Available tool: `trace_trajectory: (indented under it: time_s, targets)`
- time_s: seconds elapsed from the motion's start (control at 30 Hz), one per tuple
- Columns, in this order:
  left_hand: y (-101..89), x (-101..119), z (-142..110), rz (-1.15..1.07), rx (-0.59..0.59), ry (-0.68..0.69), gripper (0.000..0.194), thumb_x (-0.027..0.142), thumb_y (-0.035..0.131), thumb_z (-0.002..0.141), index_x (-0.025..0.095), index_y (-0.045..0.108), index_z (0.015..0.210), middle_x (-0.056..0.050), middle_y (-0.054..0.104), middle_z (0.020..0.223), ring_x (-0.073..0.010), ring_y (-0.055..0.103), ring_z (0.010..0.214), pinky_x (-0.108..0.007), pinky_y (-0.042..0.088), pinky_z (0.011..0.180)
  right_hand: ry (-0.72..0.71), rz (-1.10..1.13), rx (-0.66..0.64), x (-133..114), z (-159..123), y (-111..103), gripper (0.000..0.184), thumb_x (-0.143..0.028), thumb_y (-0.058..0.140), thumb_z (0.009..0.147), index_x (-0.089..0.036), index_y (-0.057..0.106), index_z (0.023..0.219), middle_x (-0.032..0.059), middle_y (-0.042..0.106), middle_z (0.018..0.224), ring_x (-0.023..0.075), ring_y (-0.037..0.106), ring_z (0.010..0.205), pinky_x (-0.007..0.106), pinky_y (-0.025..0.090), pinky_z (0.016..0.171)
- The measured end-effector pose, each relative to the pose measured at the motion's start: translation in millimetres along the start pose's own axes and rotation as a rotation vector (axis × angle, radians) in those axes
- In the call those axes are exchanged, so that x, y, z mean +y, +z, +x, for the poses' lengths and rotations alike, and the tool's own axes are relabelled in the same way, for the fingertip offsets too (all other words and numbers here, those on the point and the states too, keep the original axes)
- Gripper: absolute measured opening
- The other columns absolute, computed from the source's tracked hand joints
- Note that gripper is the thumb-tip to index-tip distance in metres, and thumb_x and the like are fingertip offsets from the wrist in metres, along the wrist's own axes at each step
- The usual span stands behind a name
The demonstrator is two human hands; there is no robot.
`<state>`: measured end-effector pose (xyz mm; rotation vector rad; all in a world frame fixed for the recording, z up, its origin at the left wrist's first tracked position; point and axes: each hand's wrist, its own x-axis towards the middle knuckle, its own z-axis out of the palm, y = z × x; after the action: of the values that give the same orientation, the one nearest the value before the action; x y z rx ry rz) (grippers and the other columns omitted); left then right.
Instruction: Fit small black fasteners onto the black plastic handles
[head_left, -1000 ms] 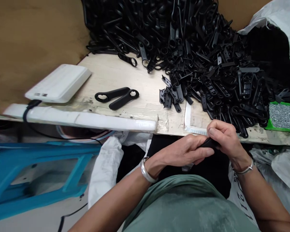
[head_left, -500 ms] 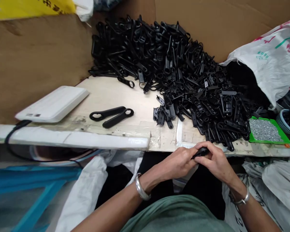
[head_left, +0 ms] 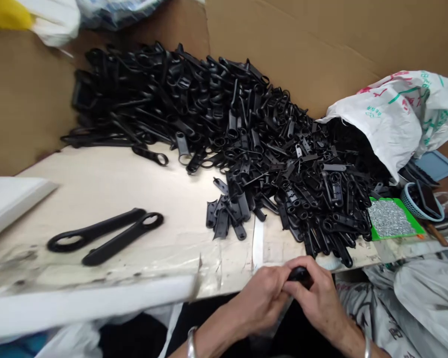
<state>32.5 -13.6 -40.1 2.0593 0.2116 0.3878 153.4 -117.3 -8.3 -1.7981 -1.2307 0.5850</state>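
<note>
A black plastic part [head_left: 299, 274] is held between both hands at the table's front edge, and most of it is hidden by the fingers. My left hand [head_left: 259, 293] is closed round its left end. On the right, my right hand [head_left: 317, 298] pinches the rounded end between thumb and fingers. Ahead of the hands lies a cluster of small black plates [head_left: 227, 214], in front of a large heap of black plastic handles [head_left: 209, 114]. Two black ring-ended handles, an upper one [head_left: 108, 224] and a lower one [head_left: 115, 245], rest apart at the left.
A green tray [head_left: 411, 219] of small silvery pieces stands at the right, beside a light-blue basket [head_left: 408, 204]. Behind them a white sack [head_left: 377, 114] spills black parts. Cardboard walls [head_left: 321, 40] close off the back. A white flat box [head_left: 15, 199] sits at the left edge.
The view has shifted left to right and closer, so the table items appear lower and larger. Both hands still grip the black part, with little change of grasp.
</note>
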Motion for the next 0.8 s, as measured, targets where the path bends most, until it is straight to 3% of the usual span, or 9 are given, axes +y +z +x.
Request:
trace_trajectory:
  time_s: [0.1,0.2,0.33,0.53,0.67,0.8]
  targets:
    - [1.9,-5,-2,-0.039,0.022,0.053,0.023,0.011,0.037,0.083,0.017,0.053,0.099,-0.008,0.07,0.085,-0.0205,0.066,0.073,-0.029,0.048,0.066,-0.019,-0.004,-0.043,2,2,0,0.015,-0.023,0.066,0.078,-0.024,0.062,0.092,-0.0009,0.07,0.081,0.017,0.066,0.074,0.024,0.053,0.068]
    - [2.7,-8,-3,-0.058,0.06,0.09,0.03,0.009,0.036,0.082,0.016,0.05,0.108,-0.008,0.069,0.081,-0.0211,0.066,0.07,-0.029,0.048,0.062,-0.017,-0.009,-0.091,1,5,-3,0.016,-0.023,0.067,0.079,-0.025,0.062,0.095,-0.0005,0.071,0.085,0.0173,0.067,0.077,0.025,0.053,0.071]
    - [2.3,-8,-2,-0.075,0.087,0.077,0.022,0.009,0.037,0.081,0.017,0.052,0.094,-0.005,0.066,0.074,-0.0179,0.061,0.061,-0.026,0.043,0.057,0.003,-0.004,-0.127,-3,12,-5,0.014,-0.024,0.066,0.081,-0.023,0.062,0.094,-0.0005,0.07,0.083,0.0153,0.065,0.073,0.024,0.05,0.069]
    - [-3.8,4,5,-0.212,0.091,-0.094,0.015,0.014,0.039,0.078,0.018,0.053,0.082,0.002,0.056,0.069,-0.0126,0.051,0.061,-0.023,0.04,0.058,-0.022,-0.101,-0.181,-12,21,-13,0.017,-0.032,0.068,0.082,-0.021,0.06,0.092,-0.0024,0.062,0.08,0.0124,0.057,0.07,0.022,0.045,0.064]
    - [-7.5,16,3,-0.235,0.014,-0.183,0.018,0.03,0.044,0.085,0.016,0.055,0.079,0.0,0.057,0.071,-0.0141,0.05,0.066,-0.025,0.041,0.063,-0.188,-0.368,-0.226,-22,20,-28,0.025,-0.044,0.058,0.089,-0.02,0.06,0.092,0.0026,0.062,0.087,0.0154,0.057,0.081,0.024,0.042,0.071]
    - [-11.5,28,-5,-0.343,-0.093,-0.204,0.031,0.043,0.046,0.087,0.017,0.055,0.076,0.001,0.054,0.067,-0.0127,0.047,0.062,-0.023,0.039,0.058,-0.202,-0.477,-0.286,-36,17,-36,0.031,-0.05,0.051,0.092,-0.02,0.061,0.088,-0.0036,0.05,0.062,0.0124,0.049,0.058,0.023,0.034,0.058]
